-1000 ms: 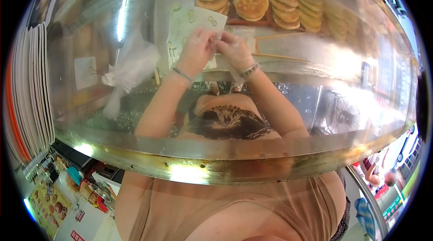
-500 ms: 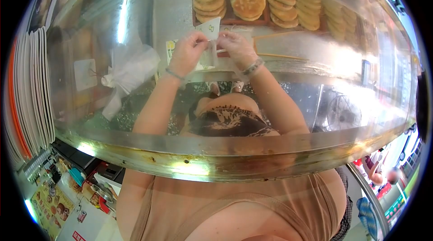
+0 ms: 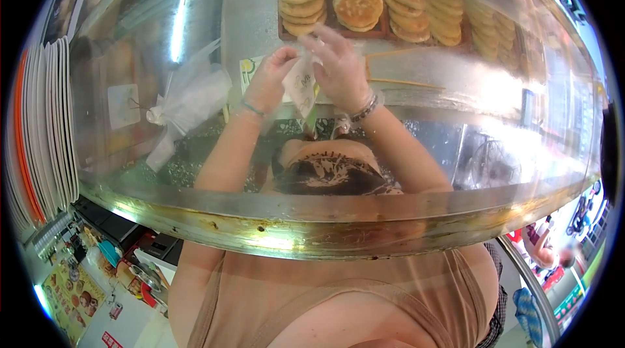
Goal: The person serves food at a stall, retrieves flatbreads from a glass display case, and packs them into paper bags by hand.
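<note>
Behind the clear pane, both hands wear thin clear plastic gloves. My left hand pinches the edge of a small white printed paper bag, its thumb and fingers closed. The bag hangs tilted between my hands, with a pointed lower corner. My right hand is against the other side of the bag, its fingers stretched out and somewhat blurred. Whether any fingertip is inside the bag I cannot tell. Just beyond my fingers, round flatbreads lie in stacks in a brown tray.
A thin wooden stick lies on the counter right of my hands. A knotted white plastic bag is at the left. Printed paper lies beside my left hand. The case's framed edge crosses in front of my chest.
The paper bag has come lower and turned, its point now downward. My right hand has gone from a pinch to outstretched fingers. My left hand keeps its pinch.
</note>
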A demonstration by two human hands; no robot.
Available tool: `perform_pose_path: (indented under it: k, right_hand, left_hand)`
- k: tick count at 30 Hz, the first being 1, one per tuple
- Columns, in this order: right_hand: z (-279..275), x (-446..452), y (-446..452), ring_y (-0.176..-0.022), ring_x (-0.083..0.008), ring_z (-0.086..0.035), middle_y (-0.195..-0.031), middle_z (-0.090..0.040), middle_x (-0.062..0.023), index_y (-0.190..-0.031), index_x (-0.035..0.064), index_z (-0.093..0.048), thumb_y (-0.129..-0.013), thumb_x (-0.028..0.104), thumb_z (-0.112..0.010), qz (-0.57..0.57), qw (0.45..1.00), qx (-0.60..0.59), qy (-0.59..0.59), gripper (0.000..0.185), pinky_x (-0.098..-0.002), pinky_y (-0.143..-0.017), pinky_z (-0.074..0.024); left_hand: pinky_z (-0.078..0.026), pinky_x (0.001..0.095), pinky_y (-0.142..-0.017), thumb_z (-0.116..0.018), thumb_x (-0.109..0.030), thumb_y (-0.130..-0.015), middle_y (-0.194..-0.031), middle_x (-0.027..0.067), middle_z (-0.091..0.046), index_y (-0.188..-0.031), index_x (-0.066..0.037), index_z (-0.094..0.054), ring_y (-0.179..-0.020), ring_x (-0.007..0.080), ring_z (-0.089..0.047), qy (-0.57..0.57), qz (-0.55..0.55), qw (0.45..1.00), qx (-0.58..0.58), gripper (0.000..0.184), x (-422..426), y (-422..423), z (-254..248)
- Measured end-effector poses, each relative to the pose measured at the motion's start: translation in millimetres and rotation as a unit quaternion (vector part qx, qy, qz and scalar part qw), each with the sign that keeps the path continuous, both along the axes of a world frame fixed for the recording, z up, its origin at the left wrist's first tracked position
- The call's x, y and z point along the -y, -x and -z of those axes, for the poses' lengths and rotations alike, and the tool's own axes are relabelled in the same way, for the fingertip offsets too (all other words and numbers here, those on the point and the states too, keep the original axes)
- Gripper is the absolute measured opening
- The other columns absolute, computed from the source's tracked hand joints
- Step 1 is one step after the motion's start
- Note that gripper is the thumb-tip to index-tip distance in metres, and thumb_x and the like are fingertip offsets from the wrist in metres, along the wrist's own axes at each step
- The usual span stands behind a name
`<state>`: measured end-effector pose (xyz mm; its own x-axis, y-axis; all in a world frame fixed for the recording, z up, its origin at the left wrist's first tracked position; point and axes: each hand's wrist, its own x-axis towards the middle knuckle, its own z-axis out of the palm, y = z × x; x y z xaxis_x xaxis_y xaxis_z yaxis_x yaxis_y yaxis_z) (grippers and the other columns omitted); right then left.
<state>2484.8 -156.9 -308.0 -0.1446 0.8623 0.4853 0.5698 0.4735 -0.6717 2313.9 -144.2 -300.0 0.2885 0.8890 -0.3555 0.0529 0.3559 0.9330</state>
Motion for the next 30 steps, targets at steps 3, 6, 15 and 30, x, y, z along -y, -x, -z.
perform_pose_path:
  k: [3, 6, 15, 30]
  right_hand:
    - [-5.4, -1.0, -4.6, -0.099, -0.0333, -0.057, -0.110, -0.059, -0.0143, -0.099, 0.0110, -0.065, -0.070, 0.009, -0.071, -0.031, 0.996, 0.021, -0.081, 0.030, -0.0410, -0.085, -0.0484]
    - [-11.4, -1.6, -14.0, -0.098, -0.0289, -0.060, -0.105, -0.064, -0.0083, -0.096, 0.0130, -0.065, -0.069, 0.006, -0.074, -0.070, 0.995, 0.007, -0.066, 0.030, -0.0382, -0.087, -0.0494]
    - [-20.7, 2.1, -25.9, -0.094, -0.0316, -0.059, -0.099, -0.063, -0.0102, -0.088, 0.0078, -0.060, -0.070, 0.005, -0.073, -0.155, 0.987, -0.012, 0.048, 0.023, -0.0384, -0.081, -0.0489]
    - [-3.5, -4.0, -29.4, -0.088, -0.0225, -0.062, -0.097, -0.065, -0.0110, -0.106, 0.0070, -0.061, -0.089, 0.028, -0.053, -0.375, 0.804, 0.022, 0.461, 0.028, -0.0319, -0.080, -0.0489]
  left_hand:
    - [-0.044, 0.0218, -0.072, -0.057, -0.013, -0.091, -0.087, -0.0026, -0.060, -0.094, -0.006, -0.060, -0.080, 0.0063, -0.054, 0.070, 0.003, 0.991, 0.118, 0.008, 4.3, 2.4, -2.1]
    - [-0.043, 0.0200, -0.072, -0.058, -0.015, -0.091, -0.086, -0.0029, -0.058, -0.094, -0.008, -0.058, -0.081, 0.0051, -0.054, 0.112, 0.018, 0.981, 0.158, 0.008, 4.9, 4.7, -4.3]
    - [-0.048, 0.0229, -0.068, -0.060, -0.012, -0.090, -0.090, 0.0003, -0.061, -0.099, -0.007, -0.058, -0.078, 0.0087, -0.060, 0.204, 0.088, 0.955, 0.198, 0.010, 6.2, 12.7, -7.6]
    - [-0.046, 0.0371, -0.073, -0.049, -0.015, -0.095, -0.091, 0.0174, -0.060, -0.098, -0.002, -0.054, -0.082, 0.0348, -0.058, -0.323, 0.160, 0.891, -0.276, 0.014, 19.1, -3.5, -25.2]
